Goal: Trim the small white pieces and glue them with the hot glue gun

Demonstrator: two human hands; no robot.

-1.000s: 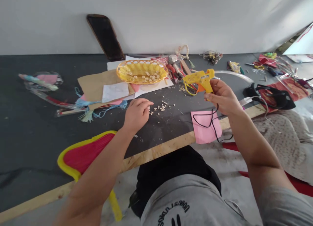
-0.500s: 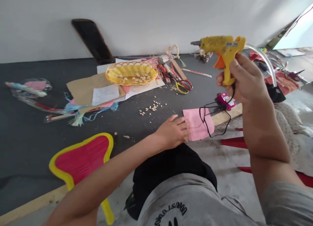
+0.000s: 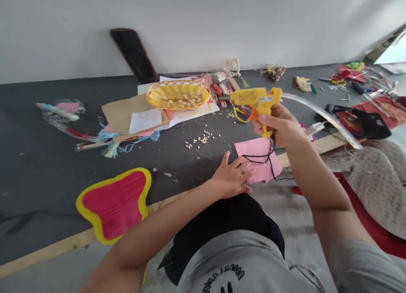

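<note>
My right hand is wrapped round the handle of a yellow hot glue gun, with the nozzle pointing left above the table. A long clear glue stick sticks out of its back end. My left hand lies with fingers spread, the fingertips on the left part of a pink paper piece at the table's front edge. The gun's black cord hangs in loops across that paper. Small white bits are scattered beyond my left hand.
A yellow basket with pale bits stands on papers at the back. Scissors lie beside it. A red, yellow-edged shape lies at front left. A phone leans on the wall. Person's patterned clothing shows at right.
The glue gun has come down and leftward in my right hand, nearer the pink paper. My left hand stays at the paper. The view has shifted somewhat, showing more of the table's right side.
</note>
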